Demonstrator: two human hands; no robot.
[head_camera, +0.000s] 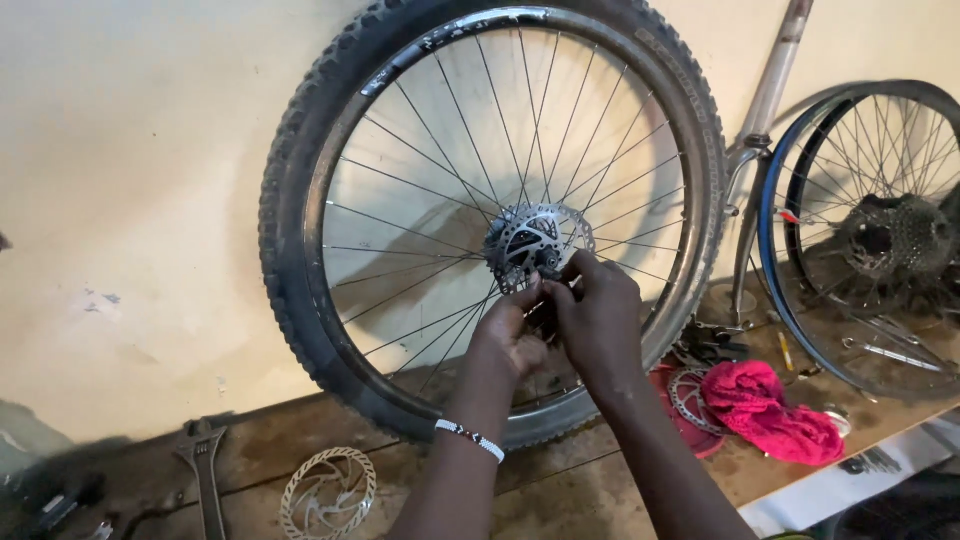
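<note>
Black knobby-tyred bicycle wheel with silver spokes (300, 200) stood upright on the wooden counter (600, 490), leaning against the cream wall (130, 150). At its hub sat a silver perforated brake disc rotor (535, 240), dead centre of the wheel.

Left hand (510, 335), white beaded bracelet (470, 438) on the wrist, sat at 6 o'clock below the rotor; its fingers (528, 295) were curled in, tips touching the rotor's lower edge. Right hand (600, 315) was just beside it at 5 o'clock, fingers pinched tight around something small at the hub; could not tell what, hidden by the knuckles. Neither hand was spread open.

Judged handling: rotor is thin stiff steel, light, edges sharp-ish, likely greasy and slippery; it would bend if levered. Best held by the inner arms near the bolts, not the braking face. The wheel is bulky and would roll if nudged; steady it by rim or tyre.

At 7 o'clock from the wheel, a loose silver disc rotor (328, 493) lay flat on the counter, a dark metal adjustable wrench (203, 465) to its 9 o'clock. At 4 o'clock, a crumpled pink-red cloth (770, 405) lay beside another small rotor (688, 395). At 3 o'clock, a second blue-rimmed wheel with a rear cassette (900, 235) leaned by a grey frame tube (770, 90).

No containers in view.
</note>
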